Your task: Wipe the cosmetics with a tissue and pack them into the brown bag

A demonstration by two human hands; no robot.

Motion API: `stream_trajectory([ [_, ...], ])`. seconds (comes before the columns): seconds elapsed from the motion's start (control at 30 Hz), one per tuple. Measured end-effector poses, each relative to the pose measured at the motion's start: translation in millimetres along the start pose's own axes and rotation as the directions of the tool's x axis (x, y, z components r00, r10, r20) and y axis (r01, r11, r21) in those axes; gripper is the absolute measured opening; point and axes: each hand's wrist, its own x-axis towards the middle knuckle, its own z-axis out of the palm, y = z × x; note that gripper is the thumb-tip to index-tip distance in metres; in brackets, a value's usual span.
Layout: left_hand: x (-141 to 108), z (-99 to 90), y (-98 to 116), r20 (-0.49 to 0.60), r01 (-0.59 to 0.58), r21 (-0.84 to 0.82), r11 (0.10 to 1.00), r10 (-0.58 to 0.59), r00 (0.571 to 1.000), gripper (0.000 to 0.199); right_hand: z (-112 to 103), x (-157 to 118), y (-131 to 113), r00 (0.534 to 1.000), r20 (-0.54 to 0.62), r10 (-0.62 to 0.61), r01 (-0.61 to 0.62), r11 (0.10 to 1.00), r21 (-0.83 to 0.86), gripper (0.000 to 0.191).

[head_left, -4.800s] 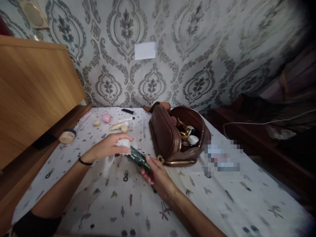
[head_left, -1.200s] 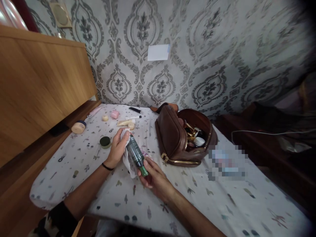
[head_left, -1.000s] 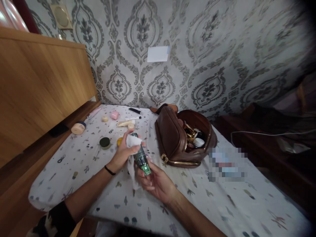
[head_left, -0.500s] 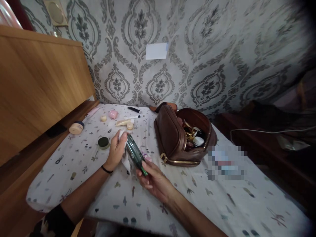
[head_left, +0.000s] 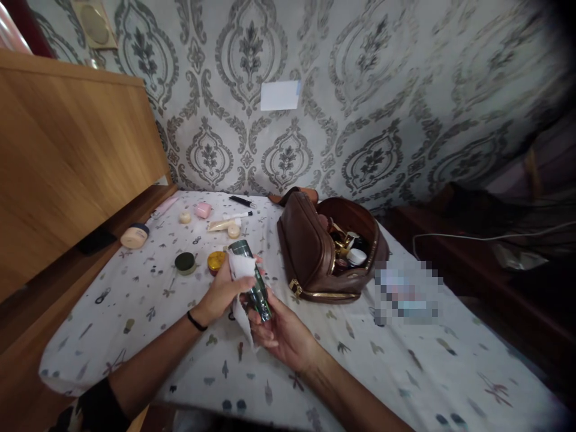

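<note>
A dark green, shiny bottle (head_left: pixel 258 293) is held slanting in front of me, its far end raised to the left. My left hand (head_left: pixel 226 287) is closed around the bottle's middle with a white cloth or wipe (head_left: pixel 243 268) pressed between. Part of the white piece hangs down below the hands. The near end of the bottle rests in the curled fingers of my right hand (head_left: pixel 284 333). Just beyond my left hand sits a yellow round tin (head_left: pixel 216 261), partly hidden by it. A dark green round jar (head_left: pixel 185 263) is farther left.
An unzipped brown bag (head_left: pixel 306 240) full of cosmetics stands right of my hands. Toward the wall lie a cream tube (head_left: pixel 220 225), a pink jar (head_left: pixel 202 210) and a black pencil-like item (head_left: pixel 242 201). A beige jar (head_left: pixel 135 236) is near the wooden cabinet (head_left: pixel 81 138). A blurred patch (head_left: pixel 407 294) is at right.
My left hand has slid the white cloth from the bottle's far end down to its middle, baring the end. The yellow tin now shows behind the hand. My view has shifted slightly.
</note>
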Motion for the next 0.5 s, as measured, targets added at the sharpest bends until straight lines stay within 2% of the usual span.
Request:
stream_trajectory([
  [0.1,-6,2.8,-3,0.163,0.092,0.039,0.995,-0.097,0.982,0.073,-4,0,-4,0.999,0.032,0.035,-0.036,0.998,0.049,0.052],
  [0.17,-7,1.3,-7,0.184,0.105,0.071,0.992,-0.117,0.976,0.073,-4,0,-7,0.998,0.046,0.039,-0.042,0.997,0.062,0.053],
  [0.27,-3,-5.9,-10,0.006,0.014,0.118,0.993,-0.015,1.0,0.061,-3,-3,-11,0.999,0.048,0.026,-0.029,0.998,0.059,0.05],
  [0.33,2,-11.0,-7,-0.1,-0.014,0.095,0.995,0.023,0.995,0.055,-2,-4,-12,0.999,0.028,0.017,-0.019,0.999,0.042,0.049],
  [0.43,9,-14.5,6,-0.134,-0.058,-0.07,0.996,0.049,0.99,0.061,-3,-3,-13,0.998,-0.048,-0.046,0.046,0.999,-0.007,0.051],
  [0.5,11,-14.4,17,-0.113,-0.057,-0.141,0.988,0.041,0.993,0.057,-4,-2,-14,0.977,-0.144,-0.16,0.147,0.984,-0.098,0.053],
])
